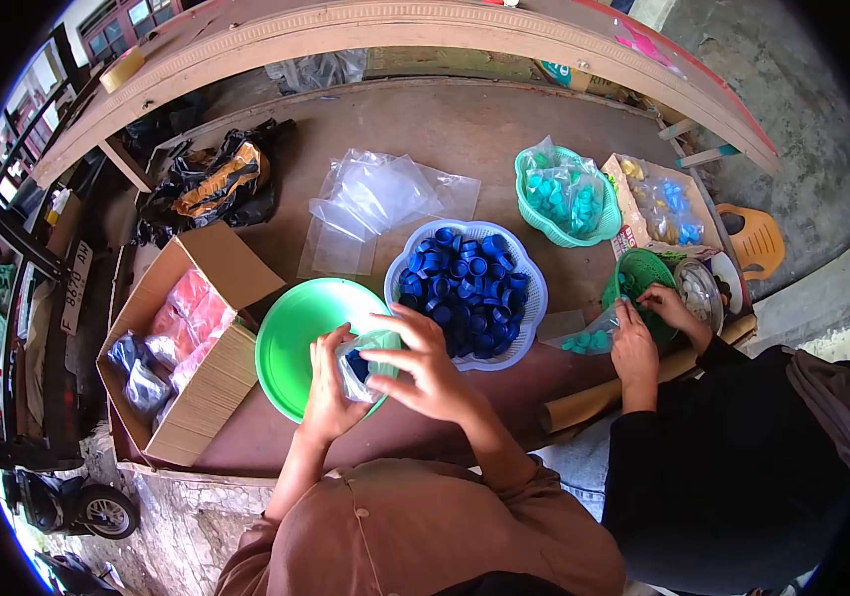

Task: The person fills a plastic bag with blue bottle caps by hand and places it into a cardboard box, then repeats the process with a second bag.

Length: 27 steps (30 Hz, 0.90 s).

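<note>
The left hand (330, 382) cups the small clear bag (358, 364) from the side, fingers curled around it. The right hand (425, 366) grips the bag's upper edge, its fingers partly spread. The bag holds a few dark blue bottle caps and sits above the near rim of the green bowl (291, 333); the bare part of the bowl shows no contents.

Just beyond the hands, a white basket (537, 298) is filled with blue bottle caps (464, 283). To the left, an open cardboard box (208, 382) contains sealed bags of pink caps (191, 306) and darker ones.

On the right, a co-worker's hands (635, 350) hold a bag of teal caps (587, 341) beside a dark green basket (643, 270). Farther back, a teal basket (589, 233) holds bagged teal caps, and a stack of empty clear bags (375, 199) lies flat.

All items rest on a brown wooden tabletop (464, 124). A black plastic sack (216, 184) lies at the far left. A raised wooden ledge (345, 30) runs behind, and concrete floor (802, 109) lies to the right.
</note>
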Available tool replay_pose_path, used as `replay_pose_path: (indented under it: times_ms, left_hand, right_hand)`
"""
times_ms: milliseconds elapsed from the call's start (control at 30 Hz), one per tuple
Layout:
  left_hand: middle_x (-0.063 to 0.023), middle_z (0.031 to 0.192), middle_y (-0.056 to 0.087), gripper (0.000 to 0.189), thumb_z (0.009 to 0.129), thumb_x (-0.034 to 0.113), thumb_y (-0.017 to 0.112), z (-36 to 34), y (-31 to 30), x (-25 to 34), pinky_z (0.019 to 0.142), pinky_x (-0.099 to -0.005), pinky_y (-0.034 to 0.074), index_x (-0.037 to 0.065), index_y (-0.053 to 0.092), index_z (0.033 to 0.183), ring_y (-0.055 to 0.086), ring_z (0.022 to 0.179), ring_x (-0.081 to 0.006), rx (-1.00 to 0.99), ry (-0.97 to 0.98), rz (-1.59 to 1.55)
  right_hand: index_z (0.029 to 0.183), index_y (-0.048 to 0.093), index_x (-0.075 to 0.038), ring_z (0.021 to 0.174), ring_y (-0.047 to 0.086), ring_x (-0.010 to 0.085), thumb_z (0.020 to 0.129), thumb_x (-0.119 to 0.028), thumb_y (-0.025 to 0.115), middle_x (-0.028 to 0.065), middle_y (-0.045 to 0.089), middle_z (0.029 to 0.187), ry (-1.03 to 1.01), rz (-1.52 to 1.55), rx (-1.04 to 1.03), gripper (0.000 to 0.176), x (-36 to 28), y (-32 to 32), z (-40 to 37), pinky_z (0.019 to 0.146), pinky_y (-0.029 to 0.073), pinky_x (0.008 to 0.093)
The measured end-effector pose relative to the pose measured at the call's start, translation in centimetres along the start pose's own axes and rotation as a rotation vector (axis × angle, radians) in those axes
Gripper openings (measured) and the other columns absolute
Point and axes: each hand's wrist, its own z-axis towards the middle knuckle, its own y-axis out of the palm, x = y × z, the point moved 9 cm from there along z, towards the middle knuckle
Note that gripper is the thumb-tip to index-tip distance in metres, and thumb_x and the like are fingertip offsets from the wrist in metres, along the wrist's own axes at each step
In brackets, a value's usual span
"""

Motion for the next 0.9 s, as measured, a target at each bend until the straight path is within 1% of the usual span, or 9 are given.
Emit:
replay_pose_path:
  times_ms: [100,167,333,467,633,700,733,867,900]
  left_hand:
    - [-0.0179,0.108,0.044,0.082,0.055,0.008,0.075,-0.1,-0.2,-0.4,0.091,-0.0424,0.034,0.0,0.032,0.125,0.042,0.101,-0.034,0.008,-0.034,0.026]
    - [-0.0181,0.108,0.044,0.081,0.056,0.008,0.075,-0.2,-0.2,-0.7,0.091,-0.0423,0.034,0.0,0.032,0.125,0.041,0.102,-0.0341,0.014,-0.035,0.039]
    - [-0.0181,0.108,0.044,0.081,0.056,0.009,0.075,0.2,0.1,-0.4,0.091,-0.0422,0.033,0.0,0.032,0.124,0.041,0.101,-0.0342,-0.001,-0.038,0.018]
    - [-0.0183,0.108,0.044,0.081,0.056,0.009,0.075,0.3,0.1,-0.7,0.092,-0.0428,0.033,0.0,0.032,0.124,0.041,0.102,-0.0343,-0.003,-0.038,0.024]
    - [-0.0184,0.108,0.044,0.082,0.056,0.01,0.076,0.3,-0.1,-1.1,0.092,-0.0431,0.033,0.0,0.032,0.124,0.041,0.102,-0.0343,0.003,-0.062,0.043]
    - [-0.0184,0.108,0.044,0.081,0.056,0.01,0.076,0.3,-0.2,-1.2,0.092,-0.0432,0.033,0.0,0.032,0.124,0.041,0.102,-0.0343,0.016,-0.069,0.042]
    - [-0.0184,0.108,0.044,0.081,0.056,0.01,0.076,0.3,-0.2,-1.2,0.092,-0.043,0.033,0.0,0.032,0.124,0.041,0.102,-0.0341,0.014,-0.068,0.045]
    - [-0.0184,0.107,0.044,0.081,0.056,0.009,0.076,0.4,0.2,-1.0,0.091,-0.0427,0.034,0.0,0.032,0.124,0.041,0.102,-0.0342,-0.005,-0.064,0.031]
    - [-0.0184,0.107,0.044,0.081,0.056,0.009,0.076,0.4,0.3,-1.0,0.091,-0.0427,0.034,0.0,0.032,0.124,0.041,0.102,-0.0342,-0.007,-0.062,0.031]
  right_hand:
    - [0.094,0.066,-0.009,0.102,0.053,0.028,0.074,-0.021,0.068,0.0113,0.057,0.106,0.206,0.144,0.275,0.023,7.1,-3.2,-0.6,0.088,0.039,0.038]
    - [0.089,0.066,-0.008,0.089,0.057,0.0256,0.072,-0.018,0.069,0.008,0.061,0.088,0.375,-0.062,0.482,0.02,13.2,-6.1,-2.3,0.077,0.044,0.0367]
    - [0.084,0.068,-0.011,0.087,0.055,0.0264,0.066,-0.043,0.07,0.0085,0.062,0.085,0.853,-0.698,0.52,0.037,22.5,-10.4,-5.1,0.081,0.032,0.0439]
    - [0.083,0.069,-0.01,0.087,0.057,0.0265,0.061,-0.052,0.07,0.0094,0.064,0.085,0.843,-0.821,0.511,0.047,23.9,-10.7,-3.8,0.079,0.032,0.0424]
    - [0.085,0.069,-0.013,0.085,0.056,0.0255,0.062,-0.044,0.072,0.0061,0.063,0.082,0.893,-0.828,0.482,0.039,24.2,-10.8,-3.2,0.079,0.033,0.0407]
    - [0.09,0.066,-0.016,0.083,0.055,0.0244,0.061,-0.034,0.075,0.0027,0.06,0.078,0.802,-0.537,0.606,0.036,23.1,-11.2,-3.3,0.079,0.033,0.0397]
    - [0.092,0.062,-0.017,0.081,0.053,0.0244,0.058,-0.024,0.077,0.0007,0.057,0.077,0.648,-0.562,0.651,0.038,20.8,-11.4,-2.6,0.078,0.033,0.0401]
    - [0.089,0.062,-0.015,0.085,0.054,0.0247,0.056,-0.017,0.074,0.002,0.059,0.086,0.322,-0.701,0.679,0.035,11.1,-11.9,-0.6,0.078,0.036,0.0393]
    - [0.089,0.061,-0.011,0.09,0.055,0.024,0.057,-0.013,0.073,0.004,0.059,0.092,0.277,-0.497,0.645,0.034,10.1,-11.7,-0.4,0.081,0.038,0.0382]
